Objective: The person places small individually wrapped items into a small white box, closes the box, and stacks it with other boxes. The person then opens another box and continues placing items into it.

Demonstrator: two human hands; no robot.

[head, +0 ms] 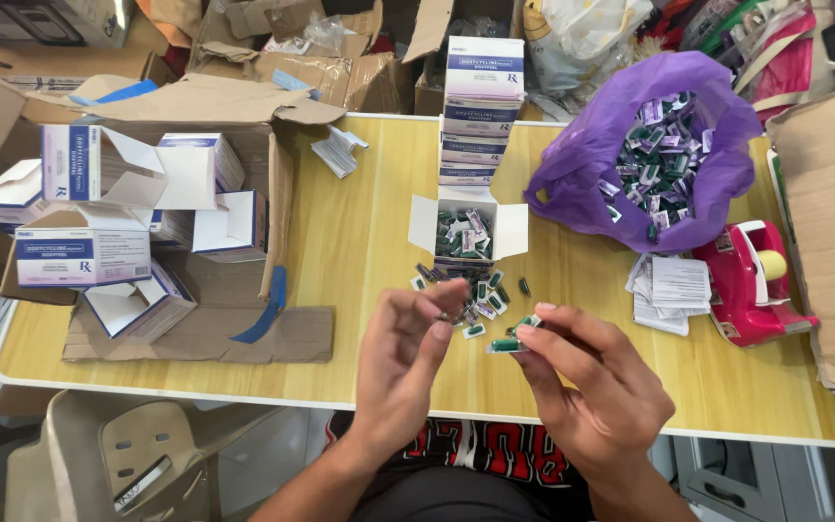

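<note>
1. Pale wood-grain tabletop (pixel 359 242), crowded with cardboard and cartons.
2. Right hand (pixel 587 382) pinching a green capsule strip (pixel 509 342) between thumb and fingertips, just above the near part of the tabletop.
3. Left hand (pixel 403 362) half-curled with fingers loose, apparently gripping nothing, fingertips near the loose strips.
4. Small heap of loose green strips (pixel 480 295) just beyond both hands.
5. Open white carton (pixel 466 227) behind the heap, partly filled with strips.
6. Stack of closed white-and-blue boxes (pixel 480 111) standing behind the carton.
7. Purple bag (pixel 649 145) of strips to the right; folded paper leaflets (pixel 674 290) and red tape dispenser (pixel 751 280) below it.
8. Empty opened boxes (pixel 108 222) on flattened cardboard, far left.
</note>
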